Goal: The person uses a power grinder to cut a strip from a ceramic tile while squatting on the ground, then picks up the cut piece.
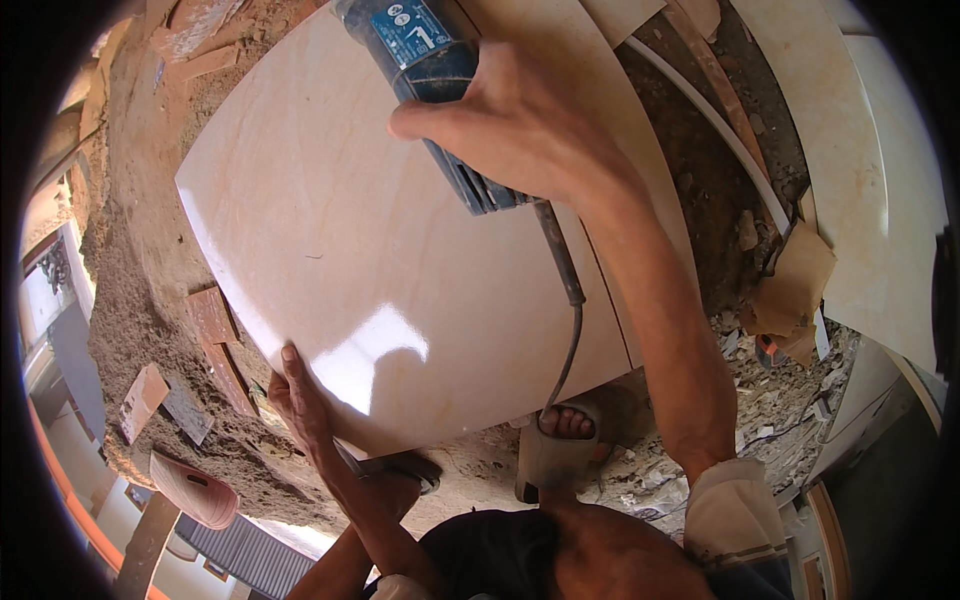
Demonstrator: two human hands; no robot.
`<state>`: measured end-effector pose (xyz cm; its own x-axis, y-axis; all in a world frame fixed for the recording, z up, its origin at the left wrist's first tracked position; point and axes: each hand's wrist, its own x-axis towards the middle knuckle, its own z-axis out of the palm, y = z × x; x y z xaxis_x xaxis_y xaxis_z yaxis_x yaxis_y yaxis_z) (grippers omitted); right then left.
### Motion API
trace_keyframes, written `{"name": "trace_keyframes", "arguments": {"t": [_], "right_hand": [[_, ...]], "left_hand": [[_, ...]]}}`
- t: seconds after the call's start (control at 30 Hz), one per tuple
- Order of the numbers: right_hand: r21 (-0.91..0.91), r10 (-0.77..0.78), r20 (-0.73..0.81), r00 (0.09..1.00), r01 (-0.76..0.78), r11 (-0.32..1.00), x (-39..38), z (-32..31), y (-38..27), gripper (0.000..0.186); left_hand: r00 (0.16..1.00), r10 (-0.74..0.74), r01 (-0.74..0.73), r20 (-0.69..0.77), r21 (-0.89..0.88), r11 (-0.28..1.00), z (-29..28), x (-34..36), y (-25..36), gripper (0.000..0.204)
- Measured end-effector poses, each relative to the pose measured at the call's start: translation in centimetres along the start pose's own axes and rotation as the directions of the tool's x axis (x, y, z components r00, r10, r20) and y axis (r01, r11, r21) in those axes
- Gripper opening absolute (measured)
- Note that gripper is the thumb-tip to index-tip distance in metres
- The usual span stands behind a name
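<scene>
1. Looks like a building or renovation site, ground unfinished.
2. Bare, sandy dirt (135, 230) along the left side.
3. Large cream tile (300, 200) laid out over the dirt; more big pale panels (900, 170) at far right.
4. Blue corded power tool (430, 85) in use position on the tile.
5. Reddish-brown scraps (210, 315) lie near the tile's left edge.
6. Rubble and chips (790, 415) litter lower right, torn brown cardboard (795, 275) just above.
</scene>
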<state>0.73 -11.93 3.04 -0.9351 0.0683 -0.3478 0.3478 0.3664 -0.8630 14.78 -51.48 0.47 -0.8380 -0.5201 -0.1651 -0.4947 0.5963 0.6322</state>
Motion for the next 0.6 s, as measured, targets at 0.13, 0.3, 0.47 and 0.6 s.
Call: {"name": "trace_keyframes", "arguments": {"t": [0.13,0.3,0.47,0.6], "right_hand": [[0.0,0.074,0.011,0.997,-0.074,0.997,-1.3,0.1,-1.2,0.04],[0.007,0.066,0.064,0.996,-0.066,0.998,-1.3,-0.2,-0.2,0.042],[-0.004,0.043,-0.014,0.999,-0.043,0.999,-1.7,-0.1,-0.1,0.038],[-0.011,0.048,-0.046,0.998,-0.049,0.999,-1.8,0.3,0.1,0.04]], "left_hand": [[1.0,0.011,-0.011,0.011,-0.015,1.0,-0.2,-0.1,0.0,0.068],[1.0,0.027,-0.027,-0.004,0.021,0.999,-0.3,0.2,-0.6,0.068],[0.999,0.033,-0.033,0.017,-0.026,0.999,0.3,-0.3,0.8,0.069],[1.0,0.014,-0.013,-0.012,0.02,1.0,-0.1,0.0,0.0,0.067]]}}
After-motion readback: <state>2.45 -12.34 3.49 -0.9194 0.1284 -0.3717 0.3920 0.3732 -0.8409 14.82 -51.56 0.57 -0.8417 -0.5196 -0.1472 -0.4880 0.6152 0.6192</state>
